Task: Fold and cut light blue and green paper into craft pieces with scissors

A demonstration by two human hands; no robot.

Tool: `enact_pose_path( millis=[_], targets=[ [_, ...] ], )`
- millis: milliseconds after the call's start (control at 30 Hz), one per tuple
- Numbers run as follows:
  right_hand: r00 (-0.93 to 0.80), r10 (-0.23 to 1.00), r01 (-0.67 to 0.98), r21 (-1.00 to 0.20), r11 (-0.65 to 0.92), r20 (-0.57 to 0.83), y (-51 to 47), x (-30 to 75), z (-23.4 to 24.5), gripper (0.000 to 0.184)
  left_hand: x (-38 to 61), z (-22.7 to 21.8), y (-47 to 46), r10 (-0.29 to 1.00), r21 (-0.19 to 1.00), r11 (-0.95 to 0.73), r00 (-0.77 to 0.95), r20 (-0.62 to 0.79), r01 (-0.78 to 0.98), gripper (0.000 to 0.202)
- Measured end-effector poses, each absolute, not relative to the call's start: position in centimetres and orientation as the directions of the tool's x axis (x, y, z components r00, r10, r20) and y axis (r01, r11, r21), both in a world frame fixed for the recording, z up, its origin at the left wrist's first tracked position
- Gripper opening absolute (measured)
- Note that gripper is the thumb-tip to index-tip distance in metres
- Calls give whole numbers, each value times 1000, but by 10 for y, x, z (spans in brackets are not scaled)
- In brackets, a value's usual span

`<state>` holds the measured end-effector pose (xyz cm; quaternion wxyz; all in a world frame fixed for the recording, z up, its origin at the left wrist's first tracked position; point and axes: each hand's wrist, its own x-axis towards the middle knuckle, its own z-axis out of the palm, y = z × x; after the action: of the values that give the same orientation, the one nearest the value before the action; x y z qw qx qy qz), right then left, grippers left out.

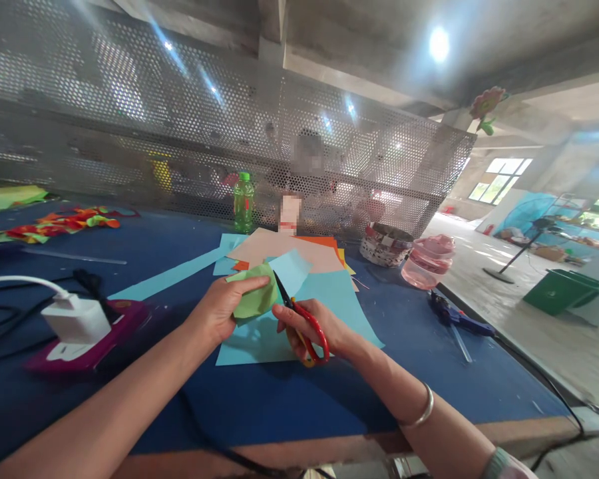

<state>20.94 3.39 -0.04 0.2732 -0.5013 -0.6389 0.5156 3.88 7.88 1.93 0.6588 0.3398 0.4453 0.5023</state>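
Observation:
My left hand (219,309) pinches a light green paper piece (253,296) and holds it up over the table. My right hand (315,332) grips red-handled scissors (307,326), whose dark blades point up and left against the edge of the green piece. Under both hands lies a large light blue sheet (329,303) on the dark blue table (279,399). A silver bangle sits on my right wrist.
More coloured sheets (284,246) are stacked behind. A green bottle (243,203), a woven basket (385,245), a pink lidded jar (428,261) and a blue glue gun (454,319) stand nearby. A white charger (76,318) sits on a magenta power strip at left. Perforated metal screen behind.

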Motion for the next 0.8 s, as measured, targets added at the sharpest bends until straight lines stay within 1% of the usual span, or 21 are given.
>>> enact_pose_path(
  millis=[100, 200, 267, 433, 600, 667, 733, 800],
  targets=[
    [-416, 880, 277, -954, -116, -228, 33, 213, 5, 54, 36, 19, 82, 969, 888, 247, 80, -234, -388, 29],
    [-508, 824, 247, -959, -141, -252, 32, 219, 10, 47, 33, 19, 87, 964, 887, 265, 79, -255, -379, 27],
    [-521, 815, 249, -959, -138, -253, 31, 222, 13, 46, 31, 19, 89, 962, 893, 271, 79, -260, -360, 25],
    [-486, 845, 253, -961, -110, -224, 28, 224, 22, 49, 28, 23, 89, 968, 907, 246, 43, -247, -341, 27],
    [-528, 829, 237, -969, -62, -182, 24, 224, 27, 53, 27, 24, 90, 972, 907, 233, 54, -229, -350, 25],
    [-537, 827, 183, -980, -79, -167, 26, 225, 25, 53, 26, 23, 91, 972, 907, 231, 56, -226, -352, 25],
    [-539, 823, 134, -983, -127, -180, 29, 227, 21, 56, 26, 22, 92, 971, 903, 237, 69, -227, -358, 24],
    [-537, 818, 128, -978, -164, -208, 32, 229, 19, 59, 25, 22, 92, 969, 899, 247, 90, -229, -361, 22]
  ],
)
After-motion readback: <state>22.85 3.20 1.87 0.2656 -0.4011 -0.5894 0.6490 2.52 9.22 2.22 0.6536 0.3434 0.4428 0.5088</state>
